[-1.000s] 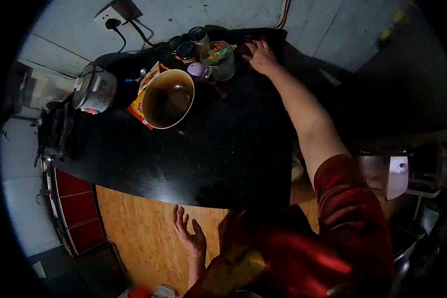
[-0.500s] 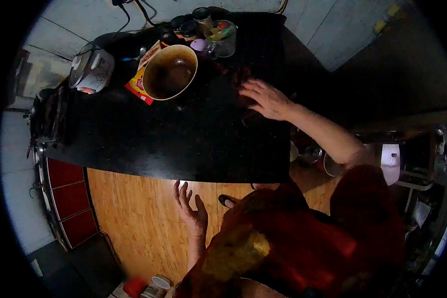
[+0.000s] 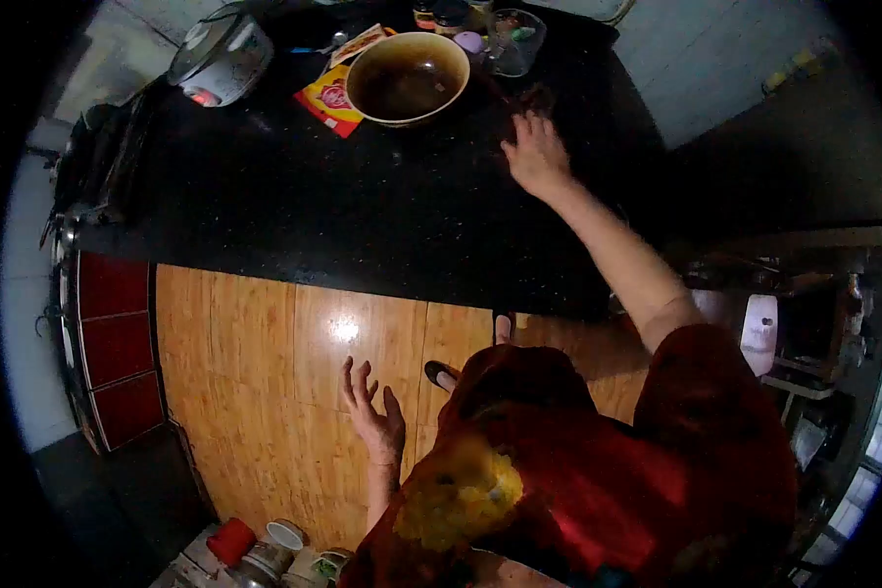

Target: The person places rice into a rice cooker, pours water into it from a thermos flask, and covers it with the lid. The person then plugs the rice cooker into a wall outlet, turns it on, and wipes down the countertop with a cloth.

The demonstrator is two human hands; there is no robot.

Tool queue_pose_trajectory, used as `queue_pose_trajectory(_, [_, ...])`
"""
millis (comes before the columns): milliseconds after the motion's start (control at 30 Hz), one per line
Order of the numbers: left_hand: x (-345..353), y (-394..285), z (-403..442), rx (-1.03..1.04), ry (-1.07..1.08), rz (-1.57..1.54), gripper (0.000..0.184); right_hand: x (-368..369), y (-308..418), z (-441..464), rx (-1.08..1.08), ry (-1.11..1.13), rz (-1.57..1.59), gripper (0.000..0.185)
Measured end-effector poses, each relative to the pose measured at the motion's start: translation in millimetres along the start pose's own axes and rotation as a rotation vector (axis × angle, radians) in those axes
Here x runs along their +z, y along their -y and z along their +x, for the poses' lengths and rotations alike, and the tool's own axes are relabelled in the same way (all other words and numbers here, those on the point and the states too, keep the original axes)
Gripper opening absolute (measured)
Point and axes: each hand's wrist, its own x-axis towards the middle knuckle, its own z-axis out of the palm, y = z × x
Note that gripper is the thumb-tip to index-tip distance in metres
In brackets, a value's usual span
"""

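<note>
My right hand (image 3: 539, 157) reaches over the black countertop (image 3: 363, 216), palm down with fingers stretched forward. Its fingertips are at the near edge of a dark reddish thing (image 3: 534, 98), too dark to make out; whether they touch it I cannot tell. My left hand (image 3: 374, 416) hangs in front of the counter above the wooden floor, fingers apart and nothing in it. To the left of my right hand stands a cream-rimmed bowl (image 3: 407, 83) with a brown inside. Partly behind it lies a red and yellow packet (image 3: 331, 101).
A rice cooker (image 3: 223, 59) with a lit lamp stands at the back left. Behind the bowl are several jars (image 3: 451, 15), a purple round thing (image 3: 470, 42) and a clear container (image 3: 514, 44). Red drawers (image 3: 122, 343) line the left. A red thing (image 3: 231, 541) lies at the bottom left.
The view has shifted, so the counter and its things sit higher and further right. My right hand has drawn back slightly toward me across the counter. My left hand keeps its pose.
</note>
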Motion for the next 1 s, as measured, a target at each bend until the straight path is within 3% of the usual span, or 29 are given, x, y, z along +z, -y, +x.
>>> queue_pose_trajectory(100, [-12, 11, -4, 0.066, 0.008, -0.014, 0.055, 19, 35, 10, -0.035, -0.071, 0.041, 0.051])
queue_pose_trajectory(200, [-29, 7, 16, 0.119, 0.03, -0.028, 0.057, 26, 43, 40, -0.066, 0.027, -0.023, 0.052])
queue_pose_trajectory(333, [-59, -1, 51, 0.205, 0.002, -0.03, 0.057, 39, 59, 17, -0.019, -0.126, 0.059, 0.055])
queue_pose_trajectory(400, [-79, -8, 54, 0.253, -0.061, -0.009, 0.058, 41, 86, -9, 0.03, -0.138, 0.03, 0.055])
queue_pose_trajectory(567, [-111, 34, 11, 0.145, -0.128, -0.068, 0.059, 60, 198, -47, 0.051, -0.085, -0.023, 0.061])
queue_pose_trajectory(700, [-125, 85, -48, -0.017, -0.156, -0.028, 0.063, 84, 302, -45, -0.097, 0.017, -0.027, 0.058])
queue_pose_trajectory(833, [-146, 103, -96, -0.156, -0.205, 0.068, 0.062, 140, 401, -23, -0.313, -0.117, 0.178, 0.054])
queue_pose_trajectory(867, [-151, 105, -102, -0.178, -0.207, 0.089, 0.062, 139, 427, -21, -0.344, -0.044, 0.139, 0.053])
queue_pose_trajectory(1000, [-158, 100, -110, -0.16, -0.21, 0.125, 0.064, 152, 459, -23, -0.494, 0.006, 0.31, 0.05])
